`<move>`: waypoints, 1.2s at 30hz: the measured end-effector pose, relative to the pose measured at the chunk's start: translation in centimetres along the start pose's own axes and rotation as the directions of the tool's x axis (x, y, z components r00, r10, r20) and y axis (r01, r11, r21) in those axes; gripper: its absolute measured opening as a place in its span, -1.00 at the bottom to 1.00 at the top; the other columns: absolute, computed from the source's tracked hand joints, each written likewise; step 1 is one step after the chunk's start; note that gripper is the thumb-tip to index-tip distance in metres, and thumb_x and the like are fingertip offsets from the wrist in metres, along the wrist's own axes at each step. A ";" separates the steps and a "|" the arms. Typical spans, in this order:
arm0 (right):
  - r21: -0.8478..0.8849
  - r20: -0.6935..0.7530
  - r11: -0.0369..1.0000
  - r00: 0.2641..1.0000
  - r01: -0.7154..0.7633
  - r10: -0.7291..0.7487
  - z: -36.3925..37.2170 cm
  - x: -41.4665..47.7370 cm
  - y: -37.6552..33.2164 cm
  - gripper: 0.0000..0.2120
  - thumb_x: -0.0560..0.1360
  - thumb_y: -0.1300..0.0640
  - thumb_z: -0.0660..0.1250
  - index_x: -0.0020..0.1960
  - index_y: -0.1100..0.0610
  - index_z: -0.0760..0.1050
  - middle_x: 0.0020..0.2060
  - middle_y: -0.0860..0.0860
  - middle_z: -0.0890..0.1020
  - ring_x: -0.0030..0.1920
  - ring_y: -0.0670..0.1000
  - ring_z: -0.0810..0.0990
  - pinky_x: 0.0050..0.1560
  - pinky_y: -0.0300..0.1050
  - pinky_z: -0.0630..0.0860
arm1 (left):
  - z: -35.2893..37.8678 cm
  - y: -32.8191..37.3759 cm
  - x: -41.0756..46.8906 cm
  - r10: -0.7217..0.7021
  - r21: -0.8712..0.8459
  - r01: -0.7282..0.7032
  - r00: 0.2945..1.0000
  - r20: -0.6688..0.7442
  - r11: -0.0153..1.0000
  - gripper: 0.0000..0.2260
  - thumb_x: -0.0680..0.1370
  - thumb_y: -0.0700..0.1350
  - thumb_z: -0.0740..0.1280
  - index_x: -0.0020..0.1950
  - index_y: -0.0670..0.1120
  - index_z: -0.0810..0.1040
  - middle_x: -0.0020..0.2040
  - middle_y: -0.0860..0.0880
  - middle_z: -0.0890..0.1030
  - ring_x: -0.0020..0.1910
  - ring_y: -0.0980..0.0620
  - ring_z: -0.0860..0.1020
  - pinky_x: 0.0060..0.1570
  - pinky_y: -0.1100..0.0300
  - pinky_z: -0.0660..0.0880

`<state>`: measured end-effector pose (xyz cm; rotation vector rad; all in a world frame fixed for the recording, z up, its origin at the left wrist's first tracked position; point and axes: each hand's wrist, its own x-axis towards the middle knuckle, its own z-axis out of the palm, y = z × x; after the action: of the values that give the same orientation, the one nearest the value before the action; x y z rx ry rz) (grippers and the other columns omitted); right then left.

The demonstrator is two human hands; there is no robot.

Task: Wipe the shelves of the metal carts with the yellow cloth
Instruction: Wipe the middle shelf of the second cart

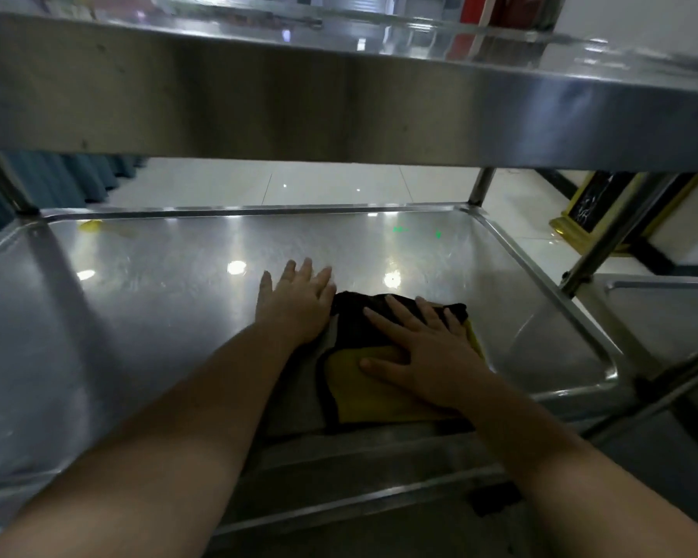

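Both hands are lying flat, fingers straight: the right hand (416, 352) is pressing the yellow cloth (383, 392) onto the cart's middle shelf (158, 300) near its front edge, the left hand (299, 304) is resting just beside it, under the upper shelf (339, 102).

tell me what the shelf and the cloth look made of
Shelf: probably stainless steel, polished; it mirrors bright lights and shows fine scuffs. Cloth: soft fabric, maybe microfibre, matte yellow with dark edging; it creases and bunches under the right hand.

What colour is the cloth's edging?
Black, bordering the yellow cloth; head view shows it.
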<state>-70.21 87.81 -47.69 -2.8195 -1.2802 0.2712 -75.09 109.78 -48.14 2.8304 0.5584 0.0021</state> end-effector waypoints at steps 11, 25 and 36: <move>0.036 -0.005 0.956 0.957 -0.290 0.291 -4.0 17.3 4.7 -0.20 0.40 -0.59 -0.13 0.55 -0.32 -0.14 0.60 -0.07 -0.04 0.57 0.21 -0.10 0.48 0.36 -0.17 | 0.7 0.1 1.1 -0.012 0.126 0.013 1.000 -0.014 0.992 -0.53 0.69 0.12 -0.17 0.61 0.13 -0.15 0.63 0.01 -0.12 0.59 -0.02 -0.17 0.52 -0.13 -0.23; -0.026 0.032 0.999 0.999 0.031 -0.030 -1.0 1.1 5.0 -0.20 0.27 -0.63 -0.29 0.47 -0.46 -0.29 0.57 -0.22 -0.19 0.57 0.05 -0.23 0.51 0.23 -0.28 | 0.5 -1.6 -0.1 0.029 0.165 -0.031 0.999 0.014 0.986 -0.52 0.69 0.10 -0.17 0.60 0.14 -0.20 0.62 0.02 -0.19 0.59 -0.01 -0.21 0.50 -0.13 -0.22; 0.108 -0.029 0.917 0.921 -0.383 0.388 -3.8 18.5 2.5 -0.17 0.40 -0.59 -0.10 0.57 -0.26 -0.08 0.60 -0.03 -0.02 0.56 0.30 -0.11 0.43 0.45 -0.27 | 0.6 -2.2 0.1 0.050 0.211 -0.052 0.999 0.016 0.976 -0.51 0.68 0.14 -0.17 0.59 0.13 -0.22 0.62 0.00 -0.18 0.59 -0.04 -0.20 0.51 -0.16 -0.19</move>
<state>-55.81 100.19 -46.90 -2.9457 -0.6667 0.2641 -75.80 111.63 -49.26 3.0490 0.5106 -0.0672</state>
